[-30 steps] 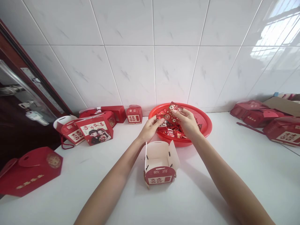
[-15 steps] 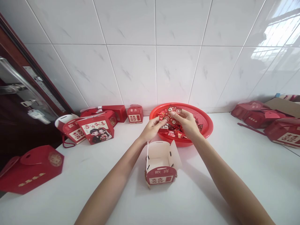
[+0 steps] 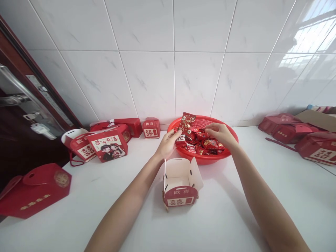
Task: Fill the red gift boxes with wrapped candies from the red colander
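Observation:
My left hand (image 3: 168,144) is closed on red printed candy packets (image 3: 187,122), which stick up above the near left rim of a red plastic basket (image 3: 232,134). Over the basket's right half hovers my right hand (image 3: 220,134), its fingers bent and slightly apart, with nothing plainly held. Its fingertips are close to the red-wrapped candies (image 3: 210,143) heaped in the basket. In front of the basket stands a small red and white gift box (image 3: 181,192), its top open and its bare white inside showing.
A small closed red box (image 3: 151,127) stands against the tiled wall. Several red gift boxes, one with a printed couple (image 3: 109,145), sit at left beside a larger red box (image 3: 36,189). More red boxes (image 3: 317,148) lie at right. A door with keys (image 3: 39,127) borders the left side.
My right hand has moved right, away from the packets, to above the candies. The packets now stay in my left hand alone. The open box has not moved.

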`<act>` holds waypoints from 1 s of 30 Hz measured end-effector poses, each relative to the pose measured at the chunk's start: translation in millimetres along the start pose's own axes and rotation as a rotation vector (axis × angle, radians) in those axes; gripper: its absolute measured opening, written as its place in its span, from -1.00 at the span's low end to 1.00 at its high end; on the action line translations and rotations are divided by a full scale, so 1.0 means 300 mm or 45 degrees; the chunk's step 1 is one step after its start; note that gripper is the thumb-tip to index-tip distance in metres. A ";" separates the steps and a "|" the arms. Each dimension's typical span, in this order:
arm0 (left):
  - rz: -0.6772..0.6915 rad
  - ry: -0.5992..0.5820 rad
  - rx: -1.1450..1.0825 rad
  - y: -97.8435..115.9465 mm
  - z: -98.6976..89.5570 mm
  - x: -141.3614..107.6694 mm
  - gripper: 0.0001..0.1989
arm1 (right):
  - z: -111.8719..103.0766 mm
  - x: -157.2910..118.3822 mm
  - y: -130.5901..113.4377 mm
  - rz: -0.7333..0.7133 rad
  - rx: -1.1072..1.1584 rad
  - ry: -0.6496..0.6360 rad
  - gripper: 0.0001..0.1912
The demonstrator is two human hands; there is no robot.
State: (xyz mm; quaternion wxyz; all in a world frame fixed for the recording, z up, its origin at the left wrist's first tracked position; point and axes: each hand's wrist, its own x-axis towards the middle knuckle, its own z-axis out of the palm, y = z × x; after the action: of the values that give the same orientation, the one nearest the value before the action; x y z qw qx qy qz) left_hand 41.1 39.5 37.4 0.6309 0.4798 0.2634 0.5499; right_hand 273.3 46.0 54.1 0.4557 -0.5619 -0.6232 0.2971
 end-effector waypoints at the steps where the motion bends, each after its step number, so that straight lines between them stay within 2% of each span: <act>1: -0.004 0.001 -0.006 0.001 0.000 0.000 -0.61 | -0.004 0.004 0.012 -0.004 -0.064 -0.039 -0.85; 4: -0.016 -0.003 -0.021 0.003 0.003 -0.001 -0.62 | -0.001 0.008 0.031 -0.037 -0.132 -0.212 -0.86; 7: -0.020 0.009 -0.037 0.004 0.007 -0.002 -0.66 | 0.011 0.000 0.031 -0.112 -0.297 -0.643 -0.71; 9: -0.023 0.021 -0.047 0.005 0.009 -0.002 -0.69 | 0.017 -0.007 0.026 -0.157 -0.393 -0.838 -0.66; 13: -0.042 0.037 -0.067 0.010 0.012 -0.002 -0.75 | 0.019 -0.015 0.001 -0.168 -0.438 -0.902 -0.73; 17: -0.058 0.051 -0.078 0.018 0.015 -0.005 -0.80 | 0.020 -0.014 -0.027 0.031 -0.757 -1.037 -0.80; 20: -0.071 0.086 -0.101 0.022 0.017 -0.008 -0.84 | 0.028 -0.013 -0.037 0.137 -0.887 -1.066 -0.69; 25: -0.087 0.115 -0.111 0.026 0.016 -0.009 -0.89 | 0.044 -0.025 -0.050 0.259 -1.085 -0.939 -0.49; 30: -0.091 0.134 -0.113 0.030 0.020 -0.009 -0.92 | 0.050 -0.035 -0.054 0.308 -1.242 -0.766 -0.20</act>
State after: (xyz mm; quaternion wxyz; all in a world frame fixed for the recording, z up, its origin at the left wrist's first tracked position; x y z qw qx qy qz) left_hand 41.7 34.5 47.4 0.6560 0.4121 0.2888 0.5625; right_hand 252.3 34.8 59.7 -0.0897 -0.6647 -0.7214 0.1723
